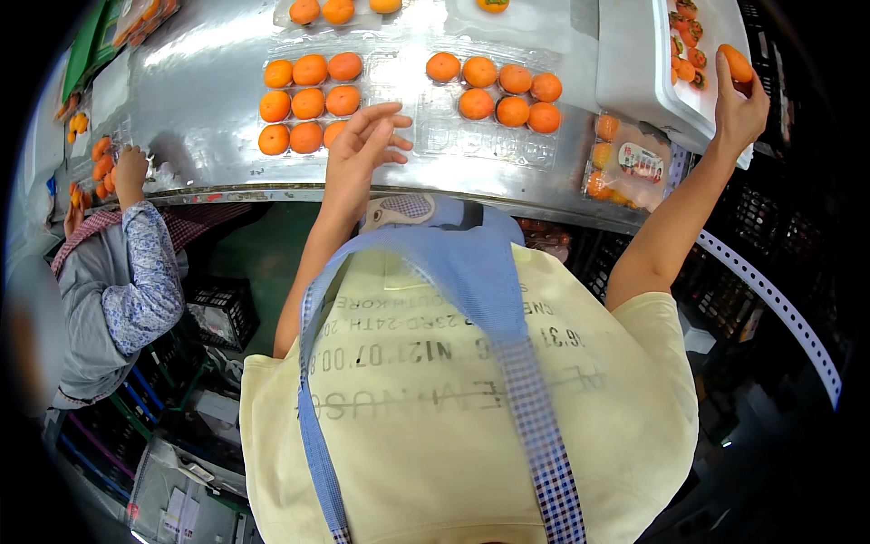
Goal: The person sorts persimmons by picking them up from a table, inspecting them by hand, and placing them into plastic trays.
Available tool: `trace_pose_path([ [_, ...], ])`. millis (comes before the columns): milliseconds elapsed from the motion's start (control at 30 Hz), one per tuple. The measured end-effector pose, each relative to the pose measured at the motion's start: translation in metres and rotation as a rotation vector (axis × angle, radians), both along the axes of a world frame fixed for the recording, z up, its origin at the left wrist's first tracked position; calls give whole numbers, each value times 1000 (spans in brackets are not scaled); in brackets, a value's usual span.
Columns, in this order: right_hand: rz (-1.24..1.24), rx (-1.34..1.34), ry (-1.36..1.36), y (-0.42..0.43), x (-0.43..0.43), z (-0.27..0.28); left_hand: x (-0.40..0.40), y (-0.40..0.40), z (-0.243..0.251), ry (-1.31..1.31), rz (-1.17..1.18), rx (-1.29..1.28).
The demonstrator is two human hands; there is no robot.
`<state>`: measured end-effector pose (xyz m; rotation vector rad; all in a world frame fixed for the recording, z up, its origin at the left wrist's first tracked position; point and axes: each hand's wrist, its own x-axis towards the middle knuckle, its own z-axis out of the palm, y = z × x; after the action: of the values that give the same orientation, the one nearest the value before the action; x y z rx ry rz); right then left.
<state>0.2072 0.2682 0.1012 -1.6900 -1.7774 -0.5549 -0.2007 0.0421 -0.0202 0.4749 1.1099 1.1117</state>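
Observation:
My right hand (742,112) holds an orange persimmon (735,62) over the near end of a white foam box (632,75). More persimmons (686,71), some with green calyxes, lie inside that box. My left hand (370,139) is empty, its fingers spread, above the metal table near two clear plastic trays. Rows of persimmons (308,103) fill much of the left tray (380,75), one of them partly hidden by my left hand. Several persimmons (514,79) sit in the right tray (448,132), toward its far and right parts; its near left part shows bare plastic.
A lidded, labelled pack of persimmons (625,163) rests at the table's right front edge. Farther trays with fruit (338,11) stand at the back of the metal table (204,81). On the left, another person's hand (131,170) works at persimmons. Black crates (221,313) stand below.

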Motion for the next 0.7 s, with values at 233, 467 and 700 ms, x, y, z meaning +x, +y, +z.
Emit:
trace_pose_path([
  [233,-347,-419,-150,28,41,-29,7,-27,-5,61,88,-102],
  [467,-354,-94,-262,32,60,-55,25,-48,-3,95,158,-151],
  [700,668,-295,371,-53,-97,-77,40,-59,5,117,168,-128],
])
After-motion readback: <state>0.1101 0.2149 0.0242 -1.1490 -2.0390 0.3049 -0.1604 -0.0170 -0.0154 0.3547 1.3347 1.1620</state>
